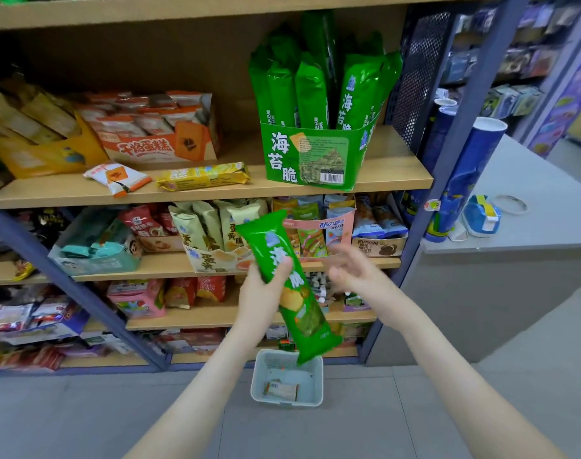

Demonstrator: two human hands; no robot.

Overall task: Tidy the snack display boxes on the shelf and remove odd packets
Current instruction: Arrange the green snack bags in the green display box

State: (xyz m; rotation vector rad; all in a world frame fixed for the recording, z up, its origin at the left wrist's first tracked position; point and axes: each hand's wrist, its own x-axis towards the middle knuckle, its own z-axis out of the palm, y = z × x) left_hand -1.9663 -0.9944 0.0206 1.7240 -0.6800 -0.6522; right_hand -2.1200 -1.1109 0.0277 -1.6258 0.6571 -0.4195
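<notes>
Left hand (262,289) is gripping a long green packet (302,309), tilted, well below the green display box (310,157). Right hand (352,273) is just beside the packet, fingers loose, kinda blurry. 2 strays lie left of that box: an orange-white packet (116,177) and a yellow packet (203,176).

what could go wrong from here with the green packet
1. The left hand holds the green packet in a one-handed grip while the right hand is open beside it; a slip could drop it toward the basket below.
2. The green box stands at the front edge of the shelf, packed with tall leaning packets; pushing another in may tip it.
</notes>
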